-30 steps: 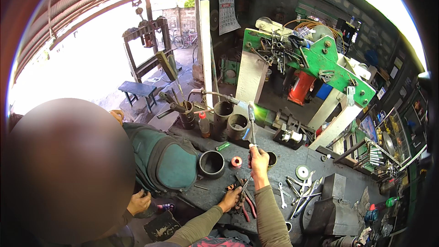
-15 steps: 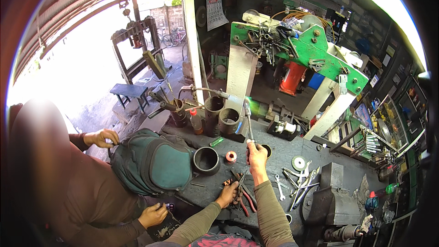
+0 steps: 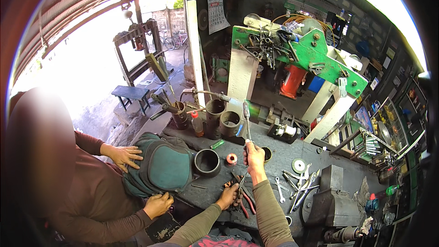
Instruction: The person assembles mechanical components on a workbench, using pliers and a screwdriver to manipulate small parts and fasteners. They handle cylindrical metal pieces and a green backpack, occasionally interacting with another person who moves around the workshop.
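My right hand (image 3: 254,156) is closed around the handle of a soldering iron (image 3: 248,128), held upright over the bench. Its blunt metal head is beside the greenish flame of a gas torch (image 3: 221,96), whose nozzle lies across the rims of upright steel cylinders (image 3: 215,118). Lower down, my left hand (image 3: 228,196) is closed on dark pliers (image 3: 242,181), partly hidden by the fingers. Red-handled pliers (image 3: 249,203) lie on the bench right beside that hand. A small red-and-white spool (image 3: 232,158) and a wide metal ring (image 3: 206,162) stand farther back.
At the left a co-worker's hands (image 3: 124,155) touch a green backpack (image 3: 170,163) on the bench edge. Wrenches and locking pliers (image 3: 299,183) lie to the right, by a heavy metal block (image 3: 333,196). A bottle (image 3: 197,124) stands near the cylinders. Behind rises a green-and-white press frame (image 3: 297,59).
The co-worker's hands have come down onto the backpack, one on its side and one at its lower edge. My right hand and the soldering iron have shifted slightly left; my left hand stays put.
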A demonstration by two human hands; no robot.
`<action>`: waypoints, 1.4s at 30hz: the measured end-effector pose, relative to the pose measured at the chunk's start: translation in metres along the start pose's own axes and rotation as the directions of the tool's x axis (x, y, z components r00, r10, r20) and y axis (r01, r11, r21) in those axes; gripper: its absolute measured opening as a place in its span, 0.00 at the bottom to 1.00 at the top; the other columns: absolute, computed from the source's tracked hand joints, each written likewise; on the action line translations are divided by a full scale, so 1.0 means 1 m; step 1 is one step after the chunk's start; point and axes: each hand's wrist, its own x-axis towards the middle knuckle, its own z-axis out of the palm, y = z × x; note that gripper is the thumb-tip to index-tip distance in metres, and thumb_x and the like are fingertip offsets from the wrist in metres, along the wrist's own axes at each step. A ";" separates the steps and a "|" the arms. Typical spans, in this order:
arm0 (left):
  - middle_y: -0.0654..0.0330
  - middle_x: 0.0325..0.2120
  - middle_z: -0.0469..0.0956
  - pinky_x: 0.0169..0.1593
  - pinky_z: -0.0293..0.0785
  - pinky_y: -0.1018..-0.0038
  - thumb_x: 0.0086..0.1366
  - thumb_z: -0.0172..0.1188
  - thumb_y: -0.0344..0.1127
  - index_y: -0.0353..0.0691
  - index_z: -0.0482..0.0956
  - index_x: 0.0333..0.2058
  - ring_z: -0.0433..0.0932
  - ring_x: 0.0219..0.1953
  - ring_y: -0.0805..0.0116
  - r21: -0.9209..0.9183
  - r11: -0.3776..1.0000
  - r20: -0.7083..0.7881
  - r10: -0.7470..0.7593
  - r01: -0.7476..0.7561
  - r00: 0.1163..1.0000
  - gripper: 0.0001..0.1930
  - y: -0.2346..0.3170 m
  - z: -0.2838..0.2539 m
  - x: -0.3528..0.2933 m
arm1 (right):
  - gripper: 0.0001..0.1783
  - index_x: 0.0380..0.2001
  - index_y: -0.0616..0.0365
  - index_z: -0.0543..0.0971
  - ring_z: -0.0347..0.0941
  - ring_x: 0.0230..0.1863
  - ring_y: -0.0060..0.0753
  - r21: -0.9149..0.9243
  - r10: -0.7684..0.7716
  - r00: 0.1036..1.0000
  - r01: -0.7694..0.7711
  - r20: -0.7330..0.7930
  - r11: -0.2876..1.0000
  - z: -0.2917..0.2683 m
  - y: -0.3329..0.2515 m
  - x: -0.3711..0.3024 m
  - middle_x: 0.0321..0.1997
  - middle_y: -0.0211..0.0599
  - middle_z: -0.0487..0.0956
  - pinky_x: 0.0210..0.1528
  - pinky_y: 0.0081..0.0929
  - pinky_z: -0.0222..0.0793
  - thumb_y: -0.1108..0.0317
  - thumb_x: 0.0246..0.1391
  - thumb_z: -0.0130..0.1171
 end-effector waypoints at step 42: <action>0.62 0.24 0.76 0.21 0.65 0.73 0.76 0.44 0.58 0.40 0.77 0.37 0.73 0.20 0.70 -0.029 1.000 0.025 -0.010 0.011 1.000 0.26 0.002 0.000 -0.002 | 0.28 0.40 0.56 0.86 0.84 0.47 0.48 -0.925 -0.027 0.987 0.139 0.158 -0.353 -0.088 -0.134 -0.016 0.42 0.48 0.86 0.49 0.41 0.79 0.45 0.45 0.75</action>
